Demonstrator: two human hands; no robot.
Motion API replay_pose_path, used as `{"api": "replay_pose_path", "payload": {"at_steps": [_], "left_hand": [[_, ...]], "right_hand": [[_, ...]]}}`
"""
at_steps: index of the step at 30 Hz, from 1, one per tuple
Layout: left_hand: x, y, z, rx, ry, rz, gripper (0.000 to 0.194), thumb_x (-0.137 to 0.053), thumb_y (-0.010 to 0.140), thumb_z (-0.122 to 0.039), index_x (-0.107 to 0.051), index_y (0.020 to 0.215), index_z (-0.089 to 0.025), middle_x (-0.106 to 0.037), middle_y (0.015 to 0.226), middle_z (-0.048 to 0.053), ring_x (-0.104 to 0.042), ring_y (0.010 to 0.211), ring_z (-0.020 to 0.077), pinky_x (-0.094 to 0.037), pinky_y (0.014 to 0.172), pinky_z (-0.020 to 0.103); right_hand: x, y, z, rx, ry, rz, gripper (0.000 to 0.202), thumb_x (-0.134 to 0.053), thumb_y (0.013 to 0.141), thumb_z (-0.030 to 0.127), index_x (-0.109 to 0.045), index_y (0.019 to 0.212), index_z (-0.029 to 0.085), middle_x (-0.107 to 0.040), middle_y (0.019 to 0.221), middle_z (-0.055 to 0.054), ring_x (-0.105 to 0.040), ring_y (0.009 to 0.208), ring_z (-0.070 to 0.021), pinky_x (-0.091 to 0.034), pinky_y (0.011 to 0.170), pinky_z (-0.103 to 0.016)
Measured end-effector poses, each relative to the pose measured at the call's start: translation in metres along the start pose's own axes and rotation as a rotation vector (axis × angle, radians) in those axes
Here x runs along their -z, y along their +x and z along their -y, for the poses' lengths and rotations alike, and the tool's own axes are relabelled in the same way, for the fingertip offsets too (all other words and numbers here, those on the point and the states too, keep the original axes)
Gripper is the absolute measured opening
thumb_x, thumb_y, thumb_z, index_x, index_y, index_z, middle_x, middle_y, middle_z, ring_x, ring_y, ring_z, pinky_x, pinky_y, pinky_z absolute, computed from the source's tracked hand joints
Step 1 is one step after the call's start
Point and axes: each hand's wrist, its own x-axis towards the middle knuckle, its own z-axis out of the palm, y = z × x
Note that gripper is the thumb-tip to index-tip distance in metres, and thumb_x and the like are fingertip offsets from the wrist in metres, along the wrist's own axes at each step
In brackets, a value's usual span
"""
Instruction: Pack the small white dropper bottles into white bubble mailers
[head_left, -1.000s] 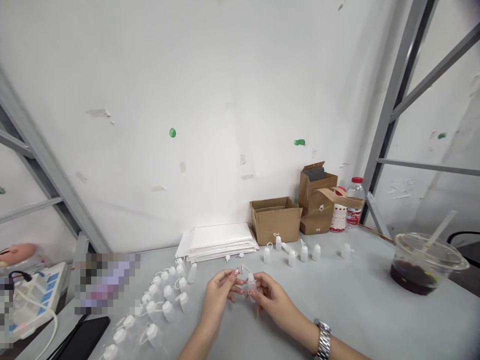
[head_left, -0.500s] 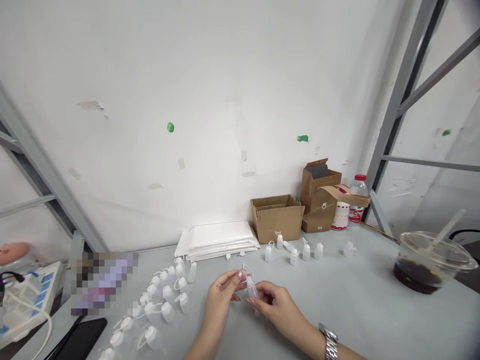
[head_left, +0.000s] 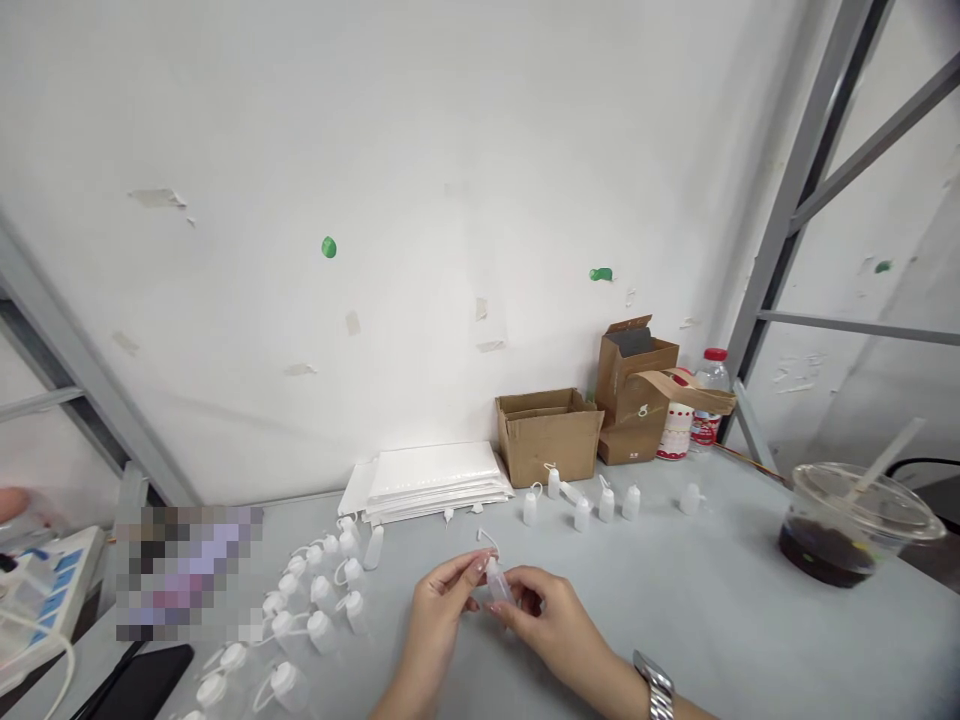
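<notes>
- In the head view, your left hand (head_left: 442, 605) and right hand (head_left: 551, 605) are together on one small translucent dropper bottle (head_left: 498, 584), held over the grey table (head_left: 637, 600).
- Your left fingertips pinch it near the neck; your right thumb and fingers are closed around its body, and it tilts with the neck up and toward your left.
- A thin cap strap (head_left: 491, 541) arches above your left fingertips. The neck is small and partly covered, so how the top is seated I can't tell.
- The step in hand looks like handling at the neck. From this hold, any move there calls for a steady right grip, without squeezing the soft body, and a light left pinch.
- Left of your left hand stands a cluster of capped bottles (head_left: 285, 685); beyond your right hand are more small bottles (head_left: 530, 507), in front of an open cardboard box (head_left: 551, 445).
- Straight past your hands lies a stack of white mailers (head_left: 435, 475); well right, a lidded plastic cup (head_left: 825, 560).
</notes>
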Motion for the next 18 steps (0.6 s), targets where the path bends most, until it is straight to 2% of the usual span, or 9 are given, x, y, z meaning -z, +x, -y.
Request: {"api": "replay_pose_path", "payload": {"at_steps": [6,10,14,18], "left_hand": [[-0.0002,0.0012,0.0014,-0.001,-0.019,0.054,0.036,-0.070,0.059,-0.045,-0.072,0.082,-0.018,-0.071,0.096,0.010,-0.061,0.087,0.0230,-0.045,0.072,0.028],[-0.0007,0.0014,0.0014,0.008,-0.148,0.036,0.032,-0.076,0.054,-0.038,-0.069,0.076,-0.016,-0.072,0.089,0.010,-0.062,0.092,0.0247,-0.042,0.084,0.033],[-0.0017,0.0005,0.0013,0.068,-0.335,0.069,0.043,-0.075,0.058,-0.033,-0.065,0.097,-0.019,-0.071,0.094,0.009,-0.060,0.096,0.0215,-0.041,0.086,0.031],[-0.0020,-0.0014,0.0008,0.172,-0.471,0.166,0.036,-0.071,0.065,-0.031,-0.066,0.098,-0.019,-0.065,0.108,0.009,-0.057,0.103,0.0210,-0.041,0.086,0.030]], "right_hand": [[-0.0014,0.0010,-0.0013,0.012,-0.019,-0.011,0.019,-0.058,0.073,0.029,-0.067,0.085,0.017,-0.055,0.066,0.000,-0.045,0.060,-0.0121,-0.035,0.057,-0.022],[-0.0044,0.0004,-0.0015,0.031,-0.070,-0.078,0.015,-0.060,0.071,0.028,-0.066,0.077,0.016,-0.056,0.068,-0.001,-0.046,0.061,-0.0128,-0.036,0.059,-0.023],[-0.0063,-0.0016,0.0027,-0.011,0.024,-0.128,0.017,-0.059,0.072,0.030,-0.064,0.075,0.014,-0.057,0.066,-0.001,-0.047,0.059,-0.0127,-0.037,0.058,-0.023],[-0.0064,-0.0019,0.0059,-0.002,0.141,-0.104,0.020,-0.058,0.073,0.034,-0.063,0.076,0.015,-0.057,0.063,0.000,-0.046,0.058,-0.0121,-0.037,0.057,-0.023]]}}
